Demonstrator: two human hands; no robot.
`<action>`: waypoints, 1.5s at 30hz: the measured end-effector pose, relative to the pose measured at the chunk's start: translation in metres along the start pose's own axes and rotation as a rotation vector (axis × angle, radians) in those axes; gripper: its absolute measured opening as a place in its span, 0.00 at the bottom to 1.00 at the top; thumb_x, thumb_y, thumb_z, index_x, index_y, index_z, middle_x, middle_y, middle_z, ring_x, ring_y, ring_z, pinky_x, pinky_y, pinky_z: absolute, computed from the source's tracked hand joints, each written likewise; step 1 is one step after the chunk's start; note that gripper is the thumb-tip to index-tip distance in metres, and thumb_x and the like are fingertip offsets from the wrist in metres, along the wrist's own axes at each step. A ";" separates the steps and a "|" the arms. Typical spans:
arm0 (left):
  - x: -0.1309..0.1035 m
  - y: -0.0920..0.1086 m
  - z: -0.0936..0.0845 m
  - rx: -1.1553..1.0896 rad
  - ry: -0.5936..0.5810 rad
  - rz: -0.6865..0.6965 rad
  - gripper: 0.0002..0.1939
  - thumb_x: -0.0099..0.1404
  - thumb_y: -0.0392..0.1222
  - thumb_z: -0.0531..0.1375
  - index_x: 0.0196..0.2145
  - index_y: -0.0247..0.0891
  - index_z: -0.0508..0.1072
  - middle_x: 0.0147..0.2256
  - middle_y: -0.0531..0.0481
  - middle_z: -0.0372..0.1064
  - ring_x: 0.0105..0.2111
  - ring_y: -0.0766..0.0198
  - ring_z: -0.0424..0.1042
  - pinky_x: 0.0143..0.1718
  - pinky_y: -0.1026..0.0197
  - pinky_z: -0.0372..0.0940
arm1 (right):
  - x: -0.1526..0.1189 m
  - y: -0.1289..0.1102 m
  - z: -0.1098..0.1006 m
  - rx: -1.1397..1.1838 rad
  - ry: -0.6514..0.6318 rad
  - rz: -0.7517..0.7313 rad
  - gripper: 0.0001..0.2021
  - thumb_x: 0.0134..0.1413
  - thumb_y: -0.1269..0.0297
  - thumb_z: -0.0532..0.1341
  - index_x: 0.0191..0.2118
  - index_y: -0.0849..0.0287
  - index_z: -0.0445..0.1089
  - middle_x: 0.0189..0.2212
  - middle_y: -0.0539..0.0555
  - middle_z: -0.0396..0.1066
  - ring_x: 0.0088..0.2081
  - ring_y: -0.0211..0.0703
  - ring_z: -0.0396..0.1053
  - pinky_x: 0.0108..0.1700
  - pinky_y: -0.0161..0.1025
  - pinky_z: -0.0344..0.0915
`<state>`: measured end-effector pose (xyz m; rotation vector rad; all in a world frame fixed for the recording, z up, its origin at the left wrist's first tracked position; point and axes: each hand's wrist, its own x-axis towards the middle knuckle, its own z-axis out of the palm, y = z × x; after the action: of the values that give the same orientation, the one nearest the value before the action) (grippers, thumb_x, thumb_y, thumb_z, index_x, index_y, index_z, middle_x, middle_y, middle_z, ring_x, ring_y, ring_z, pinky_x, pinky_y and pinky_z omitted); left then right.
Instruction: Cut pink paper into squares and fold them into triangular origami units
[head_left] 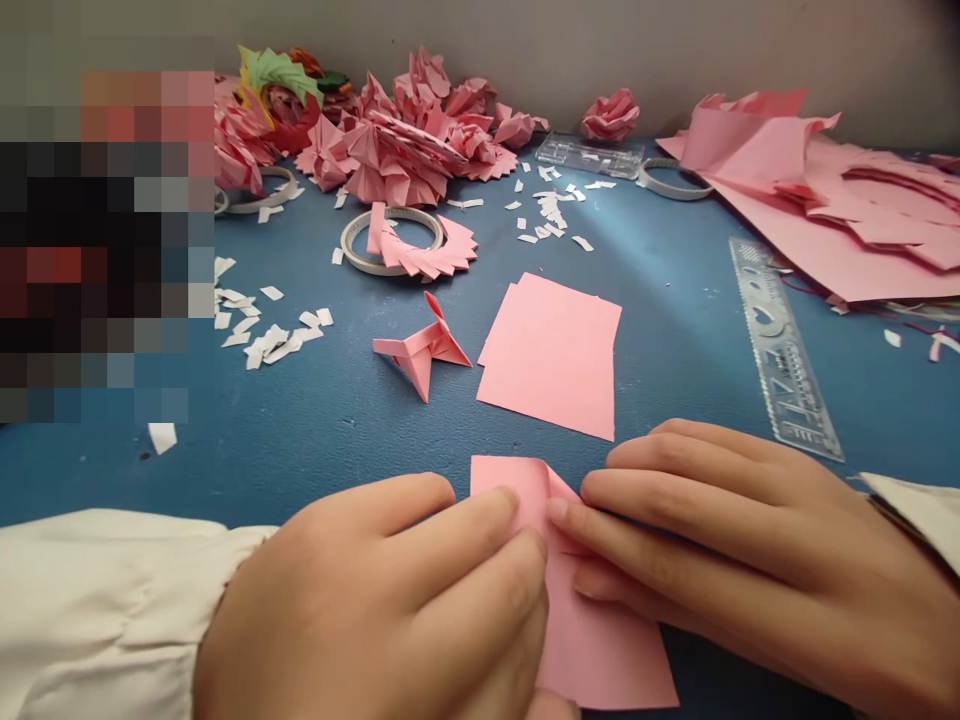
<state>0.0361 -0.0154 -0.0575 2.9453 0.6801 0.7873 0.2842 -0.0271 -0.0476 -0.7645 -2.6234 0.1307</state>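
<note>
A sheet of pink paper (607, 655) lies on the blue table in front of me, its upper right part bent up in a fold. My left hand (390, 590) is curled over the sheet's left side, with fingertips pressed beside the fold. From the right, my right hand (742, 560) has its fingers against the raised edge, holding it. Both hands hide parts of the sheet. Just beyond lies a small stack of pink squares (551, 350). Left of that stack stands a folded pink paper piece (421, 348) with pointed arms.
A tape roll (364, 262) sits under a ring of folded pink pieces (442, 255). Pink paper flowers (405, 150) pile up at the back. A clear ruler (784, 350) and large pink sheets (787, 240) lie right. White scraps (274, 340) are scattered about. The upper left is pixelated.
</note>
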 end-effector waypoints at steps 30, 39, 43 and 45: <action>0.004 -0.006 -0.006 0.048 -0.076 0.029 0.11 0.76 0.48 0.56 0.44 0.45 0.78 0.38 0.48 0.79 0.42 0.53 0.78 0.45 0.54 0.77 | 0.005 -0.001 0.002 0.032 0.038 0.039 0.06 0.75 0.71 0.56 0.50 0.64 0.70 0.36 0.52 0.75 0.37 0.38 0.69 0.39 0.42 0.67; 0.004 -0.007 -0.009 0.025 -0.137 0.006 0.09 0.76 0.45 0.58 0.45 0.43 0.77 0.39 0.48 0.78 0.43 0.55 0.77 0.44 0.56 0.76 | 0.001 -0.002 0.006 -0.043 0.091 0.075 0.09 0.73 0.74 0.57 0.54 0.64 0.68 0.38 0.53 0.75 0.37 0.41 0.70 0.41 0.44 0.68; 0.001 -0.006 -0.007 -0.044 -0.061 0.014 0.13 0.76 0.33 0.53 0.40 0.43 0.76 0.36 0.52 0.78 0.38 0.59 0.77 0.41 0.57 0.75 | -0.001 -0.003 0.005 -0.035 0.093 0.084 0.09 0.73 0.74 0.57 0.55 0.64 0.68 0.38 0.54 0.75 0.35 0.41 0.70 0.38 0.45 0.68; 0.002 -0.006 -0.006 -0.041 -0.090 0.004 0.10 0.77 0.39 0.55 0.42 0.43 0.77 0.38 0.49 0.78 0.40 0.56 0.77 0.41 0.55 0.76 | 0.000 -0.003 0.004 -0.038 0.087 0.075 0.09 0.73 0.75 0.57 0.54 0.64 0.69 0.37 0.54 0.76 0.35 0.41 0.70 0.37 0.44 0.69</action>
<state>0.0323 -0.0096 -0.0515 2.9254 0.6447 0.6556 0.2809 -0.0293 -0.0505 -0.8626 -2.5229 0.0673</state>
